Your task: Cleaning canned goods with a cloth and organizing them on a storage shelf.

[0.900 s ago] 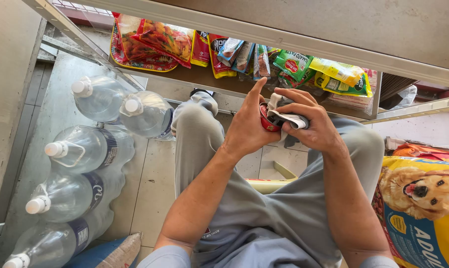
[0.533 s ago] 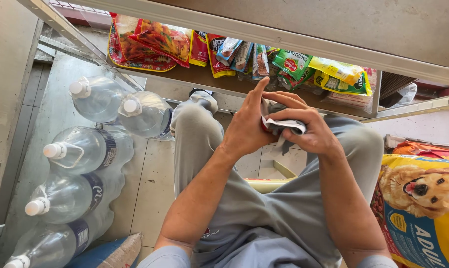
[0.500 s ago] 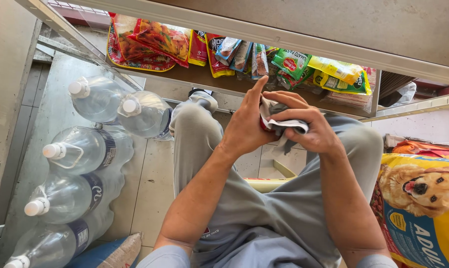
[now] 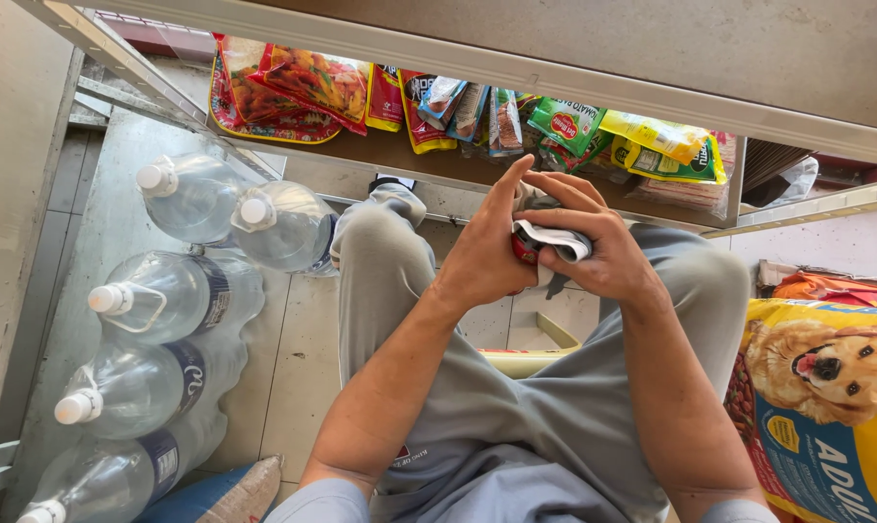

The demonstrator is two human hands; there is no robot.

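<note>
I sit with grey-trousered knees up, both hands raised in front of a low shelf. My left hand (image 4: pixel 487 247) and my right hand (image 4: pixel 594 247) together hold a small bundle of folded white and red packets (image 4: pixel 547 242). My left fingers press against its left side, index finger pointing up. My right hand curls over the top and right of it, hiding most of the bundle.
The shelf (image 4: pixel 380 160) ahead holds colourful snack packets: red ones (image 4: pixel 303 82) left, green (image 4: pixel 566 121) and yellow ones (image 4: pixel 657 136) right. Several large water bottles (image 4: pixel 182 199) line the floor at left. A yellow dog food bag (image 4: pixel 826 387) stands at right.
My hands have closed tighter on the bundle; the right fingers folded over it and the left index finger has straightened upward. Little else has moved.
</note>
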